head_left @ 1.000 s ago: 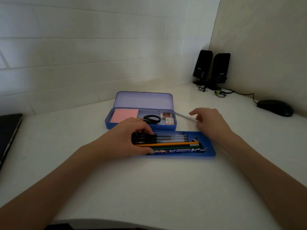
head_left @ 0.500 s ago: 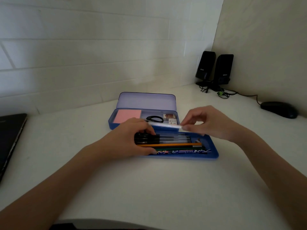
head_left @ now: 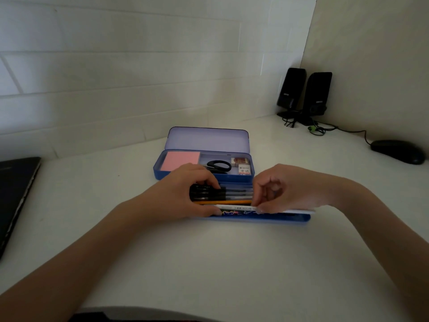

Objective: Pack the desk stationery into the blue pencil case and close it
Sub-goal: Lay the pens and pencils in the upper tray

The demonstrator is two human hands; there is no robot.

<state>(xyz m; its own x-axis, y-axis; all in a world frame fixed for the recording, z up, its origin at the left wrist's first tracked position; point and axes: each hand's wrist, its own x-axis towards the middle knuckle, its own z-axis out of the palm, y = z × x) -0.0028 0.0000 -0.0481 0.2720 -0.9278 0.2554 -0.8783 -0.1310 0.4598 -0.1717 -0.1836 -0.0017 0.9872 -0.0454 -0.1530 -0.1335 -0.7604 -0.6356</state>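
Observation:
The blue pencil case [head_left: 162,171] stands open on the white desk, lid up, with a pink sticky-note pad [head_left: 180,160], black scissors [head_left: 219,165] and erasers [head_left: 242,165] inside. In front lies its blue tray [head_left: 278,218] with black pens [head_left: 209,192], an orange pencil [head_left: 227,202] and a patterned pencil. My left hand [head_left: 183,194] grips the tray's left end over the pens. My right hand [head_left: 285,189] pinches a white pen [head_left: 236,207] and holds it low over the tray's front row.
Two black speakers [head_left: 304,94] with cables stand in the back right corner. A black mouse [head_left: 398,151] lies at the right. A dark laptop [head_left: 16,196] sits at the left edge. White tiled wall runs behind the case.
My right hand picked up the white pen from the desk behind the tray, carried it over the tray and lowered it to the front row. My left hand stayed on the tray.

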